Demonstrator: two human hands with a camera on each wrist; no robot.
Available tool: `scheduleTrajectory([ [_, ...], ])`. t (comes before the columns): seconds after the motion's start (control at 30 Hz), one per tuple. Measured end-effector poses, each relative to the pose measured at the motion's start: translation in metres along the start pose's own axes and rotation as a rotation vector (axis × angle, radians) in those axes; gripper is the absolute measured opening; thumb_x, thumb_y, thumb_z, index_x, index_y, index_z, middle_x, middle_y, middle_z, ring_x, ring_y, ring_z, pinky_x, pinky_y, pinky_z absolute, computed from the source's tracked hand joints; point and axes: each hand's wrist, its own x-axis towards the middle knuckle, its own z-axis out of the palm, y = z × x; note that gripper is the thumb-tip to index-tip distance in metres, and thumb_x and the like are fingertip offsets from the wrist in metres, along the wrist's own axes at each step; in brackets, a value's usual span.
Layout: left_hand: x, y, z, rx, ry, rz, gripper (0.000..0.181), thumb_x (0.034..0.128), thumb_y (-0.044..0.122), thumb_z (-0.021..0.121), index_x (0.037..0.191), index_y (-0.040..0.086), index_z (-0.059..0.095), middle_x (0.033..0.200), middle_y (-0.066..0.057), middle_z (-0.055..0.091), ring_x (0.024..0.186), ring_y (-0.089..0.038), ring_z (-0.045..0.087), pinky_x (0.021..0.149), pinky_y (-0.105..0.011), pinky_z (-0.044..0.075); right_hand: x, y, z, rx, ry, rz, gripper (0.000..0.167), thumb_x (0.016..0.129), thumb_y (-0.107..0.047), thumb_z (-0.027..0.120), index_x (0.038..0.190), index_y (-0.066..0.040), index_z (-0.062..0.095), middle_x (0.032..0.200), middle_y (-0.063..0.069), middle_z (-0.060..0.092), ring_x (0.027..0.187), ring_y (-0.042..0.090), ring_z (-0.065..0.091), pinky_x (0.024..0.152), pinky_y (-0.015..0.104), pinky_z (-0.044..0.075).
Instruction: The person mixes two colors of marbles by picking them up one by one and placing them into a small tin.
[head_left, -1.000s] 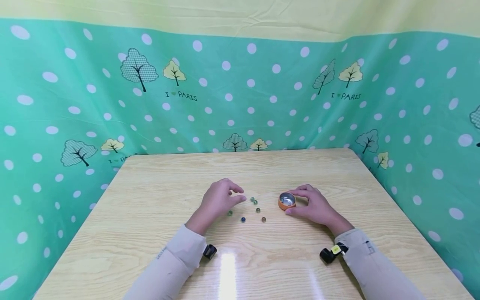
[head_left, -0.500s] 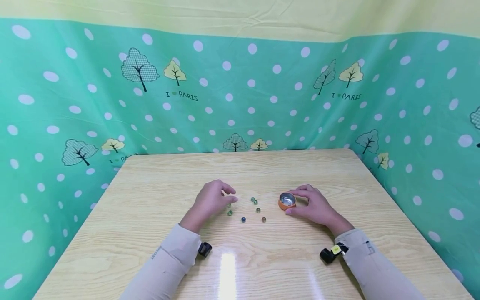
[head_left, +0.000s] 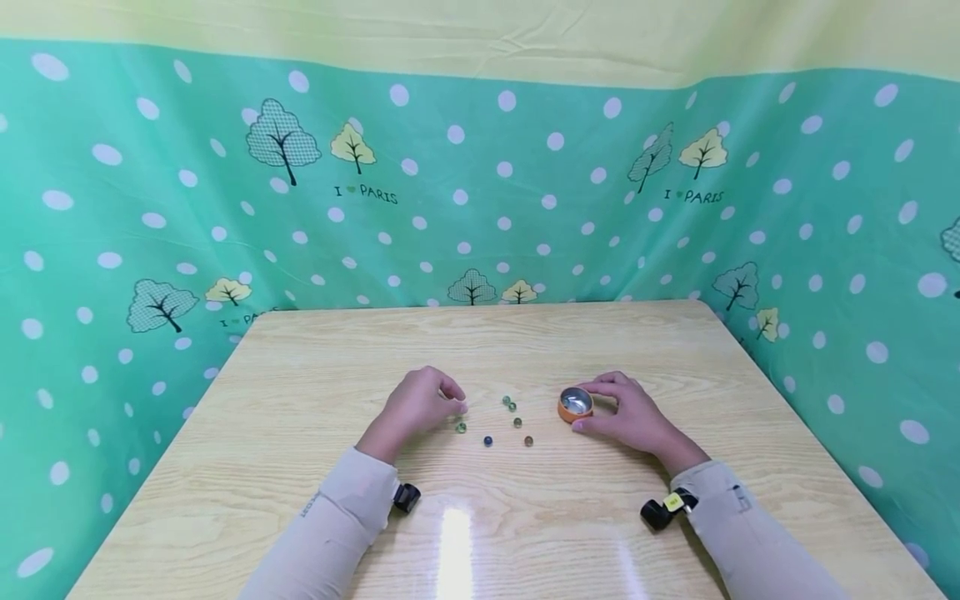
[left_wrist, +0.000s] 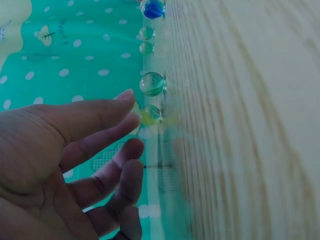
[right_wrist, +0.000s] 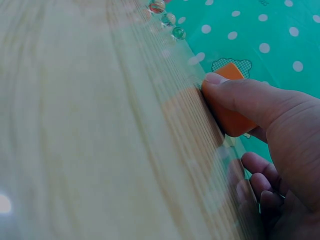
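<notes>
In the head view my left hand point(head_left: 416, 406) is low over the table, left of a loose group of glass marbles. Its thumb and index fingertips come close to a yellow-green marble point(left_wrist: 150, 115) on the tabletop; whether they touch it is unclear. A clear green marble point(left_wrist: 152, 84) lies beside that one. My right hand point(head_left: 626, 414) grips a small orange cup point(head_left: 576, 405) with a shiny metal inside, thumb on the near side and fingers on the far side. The cup stands upright on the table; a small dark spot shows inside it.
Between the hands lie a blue marble point(head_left: 488, 441), a brown marble point(head_left: 528, 441) and several green marbles point(head_left: 517, 422). The wooden table point(head_left: 480, 533) ends at a green polka-dot curtain point(head_left: 480, 192). Each wrist wears a small black camera point(head_left: 407, 498).
My left hand has moved left and then lower, its thumb and index finger drawing closer together over the yellow-green marble. The right hand keeps its hold on the cup in the same place.
</notes>
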Motion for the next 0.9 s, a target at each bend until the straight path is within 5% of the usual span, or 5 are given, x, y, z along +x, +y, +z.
scheduleTrajectory([
  [0.33,0.0001,-0.0031,0.0021,0.014,-0.057,0.011,0.008,0.0826,0.021,0.087,0.084,0.024,0.08,0.086,0.011,0.074,0.084,-0.013,0.063,0.081,-0.037,0.051,-0.0003,0.0008,-0.0001,0.004,0.007,-0.023,0.062,0.072,-0.056,0.091,0.127,-0.036,0.073,0.131,0.005,0.056,0.125,0.03,0.048,0.106,0.062,0.039],
  [0.9,0.0013,-0.0049,0.0052,0.062,-0.024,-0.008,0.011,0.0818,0.019,0.088,0.086,0.025,0.08,0.092,0.008,0.075,0.087,-0.014,0.065,0.083,-0.041,0.053,0.0002,0.0049,0.0012,0.001,0.014,-0.021,0.065,0.071,-0.06,0.089,0.128,-0.033,0.073,0.133,0.006,0.056,0.128,0.032,0.047,0.107,0.064,0.038],
])
